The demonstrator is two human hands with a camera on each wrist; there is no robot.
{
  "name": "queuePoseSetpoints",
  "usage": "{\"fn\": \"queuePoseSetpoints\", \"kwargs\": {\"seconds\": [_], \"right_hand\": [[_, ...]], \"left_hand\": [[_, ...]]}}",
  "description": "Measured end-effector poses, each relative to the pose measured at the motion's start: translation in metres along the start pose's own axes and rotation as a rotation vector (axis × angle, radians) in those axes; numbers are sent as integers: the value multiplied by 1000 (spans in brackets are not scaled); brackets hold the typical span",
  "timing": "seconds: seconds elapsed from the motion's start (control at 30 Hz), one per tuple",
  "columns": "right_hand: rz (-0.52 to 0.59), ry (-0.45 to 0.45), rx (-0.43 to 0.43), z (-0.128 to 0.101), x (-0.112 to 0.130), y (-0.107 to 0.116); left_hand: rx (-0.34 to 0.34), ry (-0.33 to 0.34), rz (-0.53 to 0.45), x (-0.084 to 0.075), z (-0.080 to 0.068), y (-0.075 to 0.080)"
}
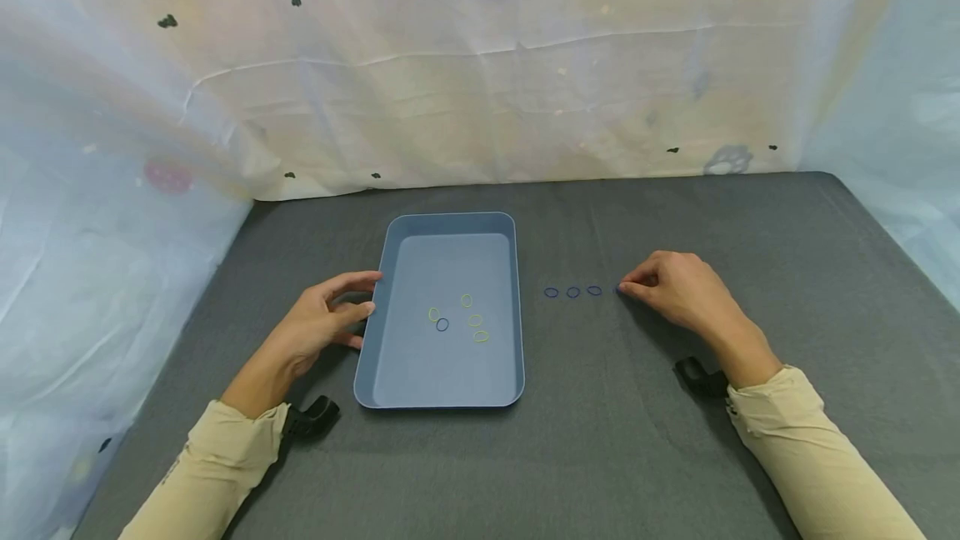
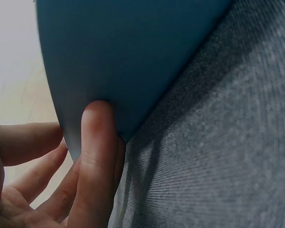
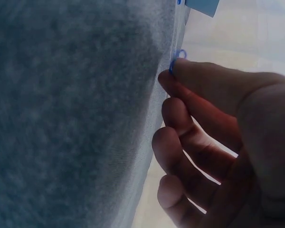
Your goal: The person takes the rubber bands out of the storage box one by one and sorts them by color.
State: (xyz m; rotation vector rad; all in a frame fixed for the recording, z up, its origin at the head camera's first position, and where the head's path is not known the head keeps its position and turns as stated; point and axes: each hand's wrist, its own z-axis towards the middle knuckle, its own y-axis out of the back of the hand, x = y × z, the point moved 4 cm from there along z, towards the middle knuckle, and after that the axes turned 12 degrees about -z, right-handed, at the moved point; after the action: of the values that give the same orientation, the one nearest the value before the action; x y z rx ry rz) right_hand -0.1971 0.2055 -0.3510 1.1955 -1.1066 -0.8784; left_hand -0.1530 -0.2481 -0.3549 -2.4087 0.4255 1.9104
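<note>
Head view: your left hand grips the tray edge; inside, four yellow bands and one blue one. Your right hand pinches a blue band; three more blue bands lie just left of it.

Left wrist: your fingers press the tray wall.

Right wrist: your fingertips pinch one band against the cloth.

Head view was evenly lit, sharp, edges bowed by wide lens. Wrist views were dim, blurred close up, backlit behind fingers.
</note>
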Motion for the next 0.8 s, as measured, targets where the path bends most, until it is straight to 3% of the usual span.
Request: {"fn": "queuePoseSetpoints", "kwargs": {"seconds": [0.8], "right_hand": [[-33,15,39,1,2,-1]], "left_hand": [[4,-13,3,1,0,0]]}}
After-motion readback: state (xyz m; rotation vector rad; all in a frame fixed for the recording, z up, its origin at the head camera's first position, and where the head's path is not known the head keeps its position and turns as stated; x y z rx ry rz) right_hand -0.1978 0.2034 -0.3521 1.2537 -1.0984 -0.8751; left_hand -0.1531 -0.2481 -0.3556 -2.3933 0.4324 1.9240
